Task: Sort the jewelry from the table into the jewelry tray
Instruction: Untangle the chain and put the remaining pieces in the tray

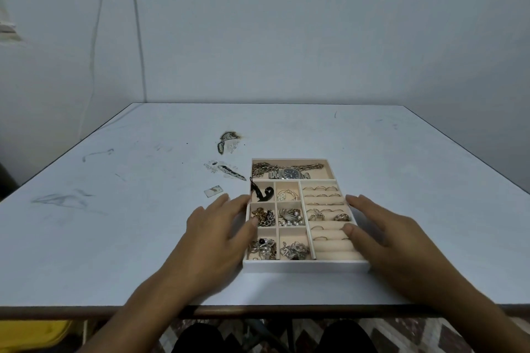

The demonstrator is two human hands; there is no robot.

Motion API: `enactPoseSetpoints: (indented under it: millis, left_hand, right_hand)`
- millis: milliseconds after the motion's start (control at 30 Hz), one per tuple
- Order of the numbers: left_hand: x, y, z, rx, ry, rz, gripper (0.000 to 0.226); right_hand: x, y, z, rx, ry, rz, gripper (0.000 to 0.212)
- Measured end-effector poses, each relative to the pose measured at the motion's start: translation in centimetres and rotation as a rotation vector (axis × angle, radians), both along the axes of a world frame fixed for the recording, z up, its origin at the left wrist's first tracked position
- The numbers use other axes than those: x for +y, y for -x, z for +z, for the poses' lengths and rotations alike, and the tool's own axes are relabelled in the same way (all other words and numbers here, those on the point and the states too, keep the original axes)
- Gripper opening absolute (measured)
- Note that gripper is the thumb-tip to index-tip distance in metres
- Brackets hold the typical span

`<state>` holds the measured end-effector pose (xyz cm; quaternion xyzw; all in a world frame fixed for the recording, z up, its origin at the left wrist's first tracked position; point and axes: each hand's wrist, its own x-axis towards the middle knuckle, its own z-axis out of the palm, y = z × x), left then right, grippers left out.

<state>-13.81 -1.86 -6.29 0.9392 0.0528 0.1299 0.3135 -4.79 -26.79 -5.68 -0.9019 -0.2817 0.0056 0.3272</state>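
A white jewelry tray (305,265) with cream compartments sits near the table's front edge. Its back compartment holds a wristwatch (289,173) and chains. The small left cells hold earrings, pearls and chain pieces, and gold rings (321,189) sit in the padded rolls on the right. My left hand (218,226) rests against the tray's left side, thumb over the rim. My right hand (381,226) rests against the right side, thumb on the ring rolls. Both hands flank the tray with fingers extended.
The pale blue table (143,238) has chipped, scraped patches (229,140) behind and left of the tray and a small loose chip (213,190) near my left fingers. Walls close in behind. A yellow object (31,335) sits below the table's front left.
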Motion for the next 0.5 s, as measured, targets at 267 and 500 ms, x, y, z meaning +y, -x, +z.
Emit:
enactPoseSetpoints:
  millis: [267, 500]
  left_hand:
    - [-0.6, -0.2, -1.1, 0.106, -0.172, -0.002, 0.044]
    - [0.1, -2.1, -0.7, 0.08, -0.218, -0.035, 0.032]
  right_hand:
    - [0.2, 0.3, -0.7, 0.001, -0.007, -0.048, 0.042]
    - [1.3, -0.8, 0.0, 0.01, 0.008, -0.072, 0.04]
